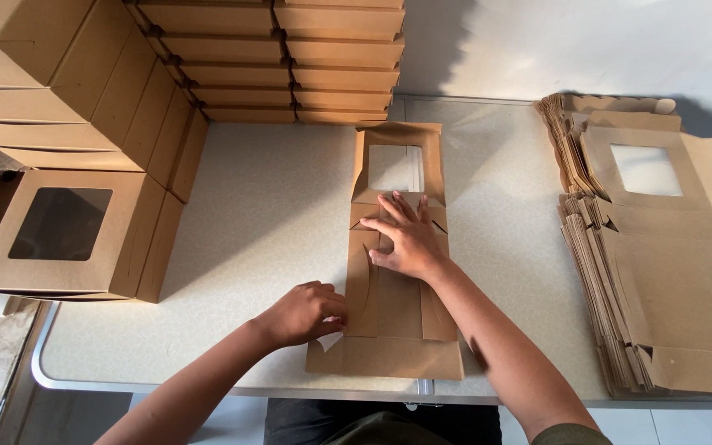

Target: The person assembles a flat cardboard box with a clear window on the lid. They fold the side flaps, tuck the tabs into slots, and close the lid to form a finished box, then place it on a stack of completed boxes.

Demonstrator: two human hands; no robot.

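Note:
A flat brown cardboard box blank with a clear window at its far end lies lengthwise on the pale table in front of me. My right hand presses flat on its middle, fingers spread. My left hand grips the blank's left side flap near the front edge, fingers curled over the fold.
A thick pile of unfolded window box blanks sits at the right. Assembled brown boxes are stacked along the back and left, one with a window facing up. The table's front edge runs just past my arms.

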